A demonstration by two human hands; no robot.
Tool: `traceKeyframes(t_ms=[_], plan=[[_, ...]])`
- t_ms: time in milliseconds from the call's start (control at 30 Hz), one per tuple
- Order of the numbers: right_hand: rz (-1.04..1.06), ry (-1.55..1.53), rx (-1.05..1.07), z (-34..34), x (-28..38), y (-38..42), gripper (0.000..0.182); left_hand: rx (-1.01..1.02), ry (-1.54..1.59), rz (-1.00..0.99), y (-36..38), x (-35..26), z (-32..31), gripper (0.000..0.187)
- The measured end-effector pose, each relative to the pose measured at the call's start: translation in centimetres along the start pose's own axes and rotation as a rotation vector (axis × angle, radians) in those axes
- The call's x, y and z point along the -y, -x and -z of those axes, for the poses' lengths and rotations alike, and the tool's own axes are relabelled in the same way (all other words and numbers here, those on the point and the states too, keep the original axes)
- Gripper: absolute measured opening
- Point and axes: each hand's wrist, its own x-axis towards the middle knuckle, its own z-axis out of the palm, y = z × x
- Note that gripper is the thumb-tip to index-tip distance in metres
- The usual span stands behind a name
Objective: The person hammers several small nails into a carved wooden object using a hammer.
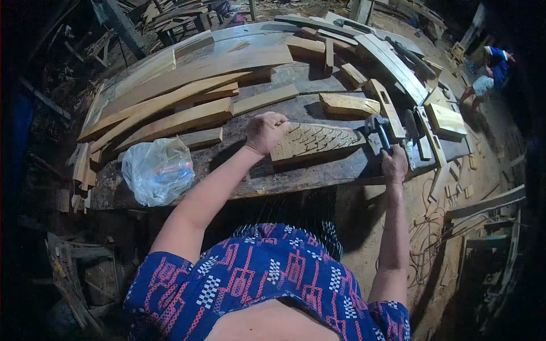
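Observation:
A pale wooden block (319, 141) with rows of curved, scale-like cuts on its top lies near the front edge of the workbench. My left hand (266, 134) is closed at the block's left end; what its fingers hold, if anything, is hidden. My right hand (394, 165) is wrapped round the handle of a hammer (382, 132). The hammer's head is beside the block's right end, pointing away from me. Behind the carved block lies a plain, short wooden block (349, 104).
A clear plastic bag (159, 171) with small items inside sits at the bench's front left. Long boards (199, 78) and beams cover the back left. More timber pieces (392, 65) lie on the right. Another person (493, 74) is at the far right. Scrap wood litters the ground.

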Motion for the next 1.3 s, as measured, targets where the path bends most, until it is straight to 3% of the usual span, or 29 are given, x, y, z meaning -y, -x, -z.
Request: traceKeyframes(t_ms=[67,100,133,200,267,333,400,467,533,600,667,733,800,867,900,1000,1033,1133,1167,1200,1233,1300], plan=[[-0.042,-0.194,0.085,0.1,-0.8,-0.8,0.027,-0.04,-0.036,-0.043,0.0,-0.1,-0.1,0.017],[0.041,-0.277,0.037,1.0,-0.1,-0.8,0.023,-0.033,-0.017,-0.038,0.0,-0.1,-0.2,0.017],[0.048,-0.271,0.04,2.3,1.3,-0.8,0.023,-0.025,0.003,-0.031,0.1,-0.2,-0.2,0.017],[-0.14,-0.843,0.163,5.3,5.3,0.0,0.017,-0.023,-0.036,-0.034,0.0,0.0,-0.1,0.016],[-0.065,-0.947,0.183,7.2,9.8,1.4,0.016,-0.02,-0.076,-0.045,-0.1,-0.3,0.2,0.015],[-0.04,-1.123,0.367,7.7,12.9,2.3,0.019,0.065,-0.106,0.081,-0.1,-0.9,0.6,0.017],[-0.076,-1.088,0.515,7.0,15.0,3.2,0.022,0.072,-0.062,0.06,0.1,-0.9,0.9,0.017],[0.025,-0.935,0.57,5.2,15.9,4.0,0.024,0.081,-0.016,0.038,0.4,-0.5,0.9,0.018],[0.126,-0.91,0.565,4.4,16.5,4.1,0.026,-0.121,-0.031,-0.232,0.7,0.1,0.5,0.021],[0.164,-0.98,0.557,4.2,17.4,3.8,0.026,-0.095,-0.042,-0.147,1.0,-0.1,0.9,0.02],[0.166,-0.837,0.529,5.3,18.2,3.3,0.024,-0.063,-0.052,-0.06,1.4,0.0,0.8,0.018],[0.235,-0.897,0.399,5.3,18.6,3.1,0.023,-0.195,0.1,0.016,2.0,0.4,0.3,0.015],[0.271,-0.805,0.371,5.0,18.6,3.0,0.023,-0.149,0.054,0.015,2.3,1.2,0.2,0.016],[0.227,-0.47,0.483,5.2,18.7,3.1,0.025,-0.24,0.087,-0.075,2.3,2.0,-0.6,0.019],[0.231,-0.467,0.481,5.4,18.8,2.9,0.025,-0.244,0.09,-0.077,2.1,1.7,-0.4,0.019],[0.206,-0.682,0.44,6.2,19.2,2.6,0.028,-0.067,0.084,0.078,2.0,0.8,0.1,0.017],[0.209,-0.935,0.381,6.0,19.4,2.6,0.024,-0.173,0.287,0.054,2.5,1.3,-0.5,0.019],[0.332,-1.008,0.228,5.8,19.7,3.6,0.024,-0.086,0.166,0.148,2.2,0.6,0.1,0.022],[0.326,-1.032,0.295,5.0,19.2,4.0,0.025,-0.092,0.167,0.145,2.2,1.0,0.2,0.022],[0.363,-0.631,0.317,5.1,18.6,3.9,0.028,-0.161,0.117,-0.026,2.3,2.0,0.0,0.023],[0.352,-0.613,0.355,3.7,17.7,3.8,0.029,-0.228,0.068,-0.197,2.6,2.7,-0.5,0.025],[0.34,-0.598,0.382,3.1,17.4,3.4,0.03,-0.204,0.131,-0.144,2.6,2.6,-0.8,0.024]])
